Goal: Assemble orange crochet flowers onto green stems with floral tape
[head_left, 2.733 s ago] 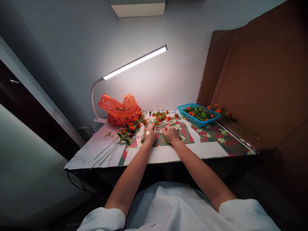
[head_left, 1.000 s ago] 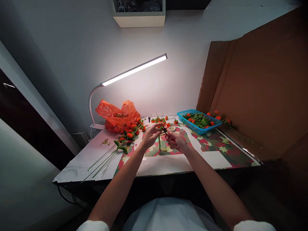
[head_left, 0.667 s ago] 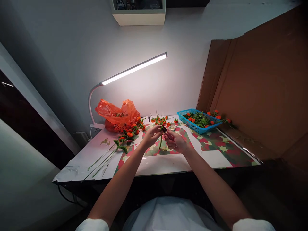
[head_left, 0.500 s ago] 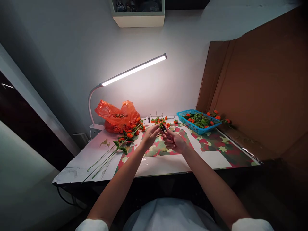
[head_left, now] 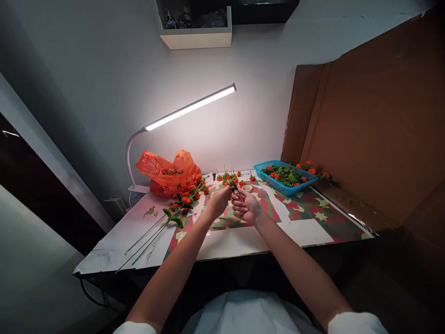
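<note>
My right hand (head_left: 247, 207) is closed around a pair of pliers (head_left: 235, 189), whose dark jaws point away from me and up to the left. My left hand (head_left: 219, 202) is closed in a pinch beside the jaws; a bit of green shows by the fingertips, but what they hold is mostly hidden. Just beyond both hands lie several short-stemmed orange flowers (head_left: 225, 176), heads down. A small round dish (head_left: 247, 188) sits right behind my right hand. Long-stemmed orange flowers with green leaves (head_left: 186, 200) lie to the left of my left hand.
An orange plastic bag (head_left: 167, 174) stands at the back left beside a lit clamp lamp (head_left: 191, 109). On the right, a blue basket (head_left: 287, 190) holds green stems and orange flowers. Cardboard (head_left: 368, 120) walls the right side. Camouflage-patterned sheet (head_left: 313, 211) covers part of the table.
My hands have drawn slightly closer together, and the left fingers have curled in more near the plier jaws. The view has tilted up a little.
</note>
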`<state>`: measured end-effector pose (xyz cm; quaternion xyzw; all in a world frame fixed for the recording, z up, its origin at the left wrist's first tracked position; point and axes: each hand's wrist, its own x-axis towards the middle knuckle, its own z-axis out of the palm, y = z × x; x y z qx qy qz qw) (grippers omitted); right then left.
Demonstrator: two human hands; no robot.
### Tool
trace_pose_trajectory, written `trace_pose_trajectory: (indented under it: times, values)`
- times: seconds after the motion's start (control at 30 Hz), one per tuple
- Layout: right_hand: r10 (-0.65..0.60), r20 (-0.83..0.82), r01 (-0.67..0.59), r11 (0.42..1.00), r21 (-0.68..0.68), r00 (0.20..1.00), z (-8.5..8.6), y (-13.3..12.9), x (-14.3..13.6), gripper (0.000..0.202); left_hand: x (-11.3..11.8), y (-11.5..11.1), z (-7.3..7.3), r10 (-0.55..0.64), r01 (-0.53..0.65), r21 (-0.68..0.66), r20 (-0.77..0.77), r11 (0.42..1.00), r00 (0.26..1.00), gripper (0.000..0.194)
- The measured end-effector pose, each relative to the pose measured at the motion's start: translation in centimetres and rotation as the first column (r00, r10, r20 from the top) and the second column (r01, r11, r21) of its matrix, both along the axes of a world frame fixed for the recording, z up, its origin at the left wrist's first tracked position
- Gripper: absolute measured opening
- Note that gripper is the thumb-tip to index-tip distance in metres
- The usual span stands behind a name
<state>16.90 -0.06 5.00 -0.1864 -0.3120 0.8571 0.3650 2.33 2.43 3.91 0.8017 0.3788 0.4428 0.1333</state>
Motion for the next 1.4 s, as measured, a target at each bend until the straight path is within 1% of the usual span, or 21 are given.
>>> trace_pose_trajectory:
  times: [0.13, 0.2, 0.3, 0.4, 0.53, 0.6, 0.7, 0.87, 1.03, 1.1, 1.2, 1.27, 1.3, 1.37, 1.4]
  values:
    - [-0.084, -0.038, 0.083, 0.996, -0.024, 0.996, -1.4, 1.2, -1.1, 0.047, 0.5, 0.5, -1.2, 0.087, -0.077, -0.099, 0.097, 0.992, 0.991, 0.022]
    - [-0.122, -0.035, 0.121, 0.992, -0.028, 0.992, -1.8, 1.5, -1.5, 0.048, 0.6, 0.7, -1.8, 0.108, -0.085, -0.16, 0.142, 0.983, 0.984, 0.024]
    - [-0.151, -0.022, 0.15, 0.988, -0.029, 0.988, -2.0, 1.4, -1.9, 0.049, 0.4, 1.3, -2.5, 0.093, -0.026, -0.246, 0.265, 0.969, 0.96, 0.033]
    - [-0.125, -0.031, 0.124, 0.992, -0.025, 0.992, -2.1, 1.2, -2.1, 0.049, 0.4, 1.8, -2.9, 0.065, 0.069, -0.314, 0.397, 0.947, 0.916, 0.041]
    - [-0.074, -0.079, 0.071, 0.996, -0.045, 0.994, -2.2, 0.8, -2.1, 0.048, 0.4, 1.9, -2.5, 0.016, 0.205, -0.337, 0.55, 0.919, 0.835, 0.045]
    - [-0.069, -0.085, 0.064, 0.996, -0.055, 0.994, -2.3, 0.6, -2.0, 0.048, 0.2, 1.6, -2.1, 0.009, 0.22, -0.335, 0.567, 0.916, 0.824, 0.044]
    - [-0.075, -0.073, 0.07, 0.995, -0.066, 0.995, -2.2, 0.3, -2.0, 0.048, -0.1, 1.2, -1.9, 0.038, 0.21, -0.378, 0.553, 0.901, 0.832, 0.045]
    - [-0.108, -0.061, 0.103, 0.992, -0.079, 0.992, -2.5, 0.3, -2.2, 0.048, -0.2, 0.9, -2.2, 0.083, 0.227, -0.44, 0.58, 0.869, 0.81, 0.049]
    - [-0.119, -0.048, 0.116, 0.991, -0.067, 0.992, -2.9, 0.5, -2.6, 0.047, -0.1, 0.9, -2.6, 0.094, 0.212, -0.434, 0.583, 0.876, 0.807, 0.045]
    - [-0.16, -0.061, 0.157, 0.986, -0.062, 0.985, -2.9, 0.7, -2.3, 0.046, -0.2, 1.0, -2.8, 0.087, 0.192, -0.418, 0.563, 0.888, 0.822, 0.041]
    - [-0.247, -0.108, 0.248, 0.969, -0.005, 0.963, -2.8, 1.0, -0.8, 0.045, -0.5, 1.1, -3.2, 0.094, 0.15, -0.398, 0.531, 0.905, 0.842, 0.037]
    - [-0.241, -0.099, 0.25, 0.964, 0.089, 0.966, -2.8, 1.3, 0.6, 0.043, -0.8, 1.3, -3.3, 0.124, 0.124, -0.411, 0.528, 0.903, 0.84, 0.035]
    - [-0.268, -0.083, 0.278, 0.949, 0.147, 0.96, -2.8, 1.5, 1.2, 0.043, -0.9, 1.5, -3.3, 0.139, 0.119, -0.425, 0.529, 0.897, 0.837, 0.035]
    - [-0.392, 0.003, 0.377, 0.886, 0.269, 0.92, -3.0, 2.2, 2.3, 0.042, -1.1, 1.7, -3.4, 0.152, 0.13, -0.453, 0.533, 0.882, 0.833, 0.037]
    - [-0.482, 0.111, 0.419, 0.837, 0.352, 0.869, -3.1, 2.7, 2.8, 0.041, -1.1, 1.8, -3.4, 0.151, 0.143, -0.465, 0.539, 0.874, 0.829, 0.038]
